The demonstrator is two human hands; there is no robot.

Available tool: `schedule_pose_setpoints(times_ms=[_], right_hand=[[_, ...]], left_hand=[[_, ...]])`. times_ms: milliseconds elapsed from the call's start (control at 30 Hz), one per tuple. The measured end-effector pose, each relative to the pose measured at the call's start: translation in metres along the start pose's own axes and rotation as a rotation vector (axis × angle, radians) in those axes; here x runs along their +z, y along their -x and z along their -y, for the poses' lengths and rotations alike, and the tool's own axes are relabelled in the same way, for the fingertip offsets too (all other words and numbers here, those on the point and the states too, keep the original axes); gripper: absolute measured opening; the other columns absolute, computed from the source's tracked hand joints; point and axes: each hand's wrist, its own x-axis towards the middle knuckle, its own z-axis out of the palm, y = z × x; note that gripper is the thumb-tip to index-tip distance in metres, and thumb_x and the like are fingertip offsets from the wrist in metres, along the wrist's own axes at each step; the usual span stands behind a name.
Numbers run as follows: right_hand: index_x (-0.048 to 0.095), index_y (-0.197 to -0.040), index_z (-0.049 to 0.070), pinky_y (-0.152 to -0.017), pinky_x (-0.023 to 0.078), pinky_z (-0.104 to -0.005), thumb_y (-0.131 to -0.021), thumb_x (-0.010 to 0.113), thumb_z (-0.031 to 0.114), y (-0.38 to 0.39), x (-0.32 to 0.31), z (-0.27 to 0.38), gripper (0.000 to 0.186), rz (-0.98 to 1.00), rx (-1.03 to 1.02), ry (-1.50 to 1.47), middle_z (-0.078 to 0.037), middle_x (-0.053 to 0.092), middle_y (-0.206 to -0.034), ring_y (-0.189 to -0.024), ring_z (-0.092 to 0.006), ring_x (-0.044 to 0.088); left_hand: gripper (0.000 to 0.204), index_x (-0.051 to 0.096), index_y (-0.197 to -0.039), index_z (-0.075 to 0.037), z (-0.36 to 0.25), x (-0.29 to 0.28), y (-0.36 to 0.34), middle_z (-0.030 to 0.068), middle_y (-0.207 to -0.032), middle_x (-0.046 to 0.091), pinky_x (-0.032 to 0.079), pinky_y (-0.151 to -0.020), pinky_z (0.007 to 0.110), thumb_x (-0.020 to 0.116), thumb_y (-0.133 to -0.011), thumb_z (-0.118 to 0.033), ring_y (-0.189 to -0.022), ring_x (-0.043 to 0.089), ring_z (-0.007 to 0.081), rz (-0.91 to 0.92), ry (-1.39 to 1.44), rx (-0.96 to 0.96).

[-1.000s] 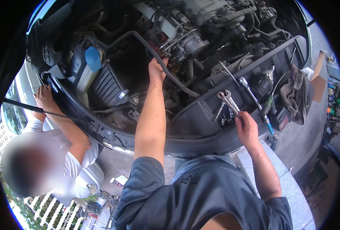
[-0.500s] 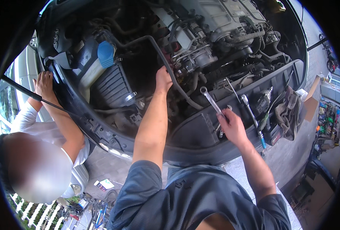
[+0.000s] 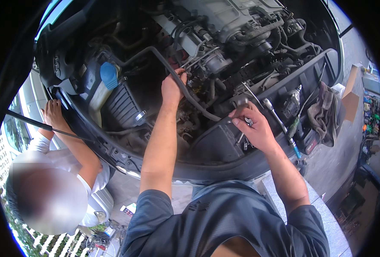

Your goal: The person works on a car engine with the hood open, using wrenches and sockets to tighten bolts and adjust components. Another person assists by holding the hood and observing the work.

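Observation:
My left hand [image 3: 172,91] reaches into the engine bay beside a bent black pipe [image 3: 166,64]. Its fingers are curled near a metal engine part [image 3: 213,62], and whatever they hold is hidden. Over the front panel, my right hand [image 3: 255,128] is closed on a wrench [image 3: 241,103], seen nearly end-on and blurred. Below that hand, small metal tools [image 3: 244,144] lie in a recess of the panel. Close by on the right rests a long ratchet [image 3: 275,115] with a blue handle end.
A power tool [image 3: 293,103], a green-handled screwdriver [image 3: 292,127] and a grey rag [image 3: 325,113] lie along the panel. A blue reservoir cap [image 3: 109,76] sits at left. Another person's hand [image 3: 52,113] rests on the left fender. A thin strut [image 3: 31,120] crosses there.
The wrench in my right hand has tipped from lying lengthwise to nearly end-on. My left hand stays in the engine bay. The whole view has shifted a little.

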Motion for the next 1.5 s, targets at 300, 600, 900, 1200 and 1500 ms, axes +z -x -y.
schedule_pose_setpoints(times_ms=[300, 600, 900, 1200, 1500], right_hand=[[0.064, -0.111, -0.002, -0.072, 0.053, -0.0273, -0.094, 0.049, 0.002, 0.015, -0.007, -0.002, 0.023, 0.299, 0.304, -0.666, -0.008, 0.068, -0.093, -0.077, -0.0132, 0.067], [0.052, -0.128, 0.003, -0.058, 0.049, -0.0243, -0.094, 0.049, 0.001, 0.009, 0.002, 0.006, 0.035, 0.393, 0.465, -0.366, -0.007, 0.064, -0.104, -0.066, -0.0107, 0.061], [0.052, -0.136, 0.003, -0.053, 0.050, -0.0280, -0.093, 0.049, 0.003, -0.060, 0.013, -0.043, 0.044, 0.251, 0.576, -0.373, -0.007, 0.067, -0.090, -0.057, -0.0136, 0.062], [0.065, -0.114, -0.006, -0.046, 0.047, -0.0276, -0.091, 0.052, 0.006, -0.127, 0.065, -0.076, 0.029, 0.359, 0.627, -0.284, -0.009, 0.070, -0.085, -0.053, -0.0139, 0.061], [0.068, -0.079, -0.004, -0.042, 0.042, -0.0295, -0.090, 0.051, 0.006, -0.157, 0.073, -0.065, 0.023, 0.278, 0.656, -0.124, -0.009, 0.063, -0.062, -0.047, -0.0159, 0.055]], left_hand=[[0.035, 0.072, -0.106, 0.006, -0.004, 0.017, 0.003, 0.0080, -0.069, 0.071, 0.052, -0.068, 0.029, 0.071, -0.093, -0.027, -0.070, 0.069, 0.0160, -0.047, 0.163, -0.068], [0.032, 0.074, -0.092, 0.001, -0.002, 0.029, -0.008, 0.0210, -0.085, 0.073, 0.054, -0.076, 0.042, 0.076, -0.085, -0.031, -0.085, 0.072, 0.0367, -0.226, -0.170, 0.103], [0.018, 0.064, -0.077, 0.003, 0.001, 0.031, -0.015, 0.0023, -0.059, 0.056, 0.037, -0.049, 0.026, 0.077, -0.086, -0.005, -0.052, 0.049, 0.0095, -0.103, 0.380, -0.002], [0.024, 0.068, -0.087, 0.006, -0.008, 0.019, -0.017, 0.0039, -0.060, 0.061, 0.041, -0.048, 0.025, 0.081, -0.086, -0.013, -0.052, 0.055, 0.0104, -0.057, 0.125, -0.037], [0.028, 0.070, -0.086, 0.006, -0.001, 0.016, -0.018, 0.0034, -0.061, 0.063, 0.041, -0.051, 0.023, 0.082, -0.085, -0.019, -0.053, 0.056, 0.0086, -0.039, 0.147, -0.031]])
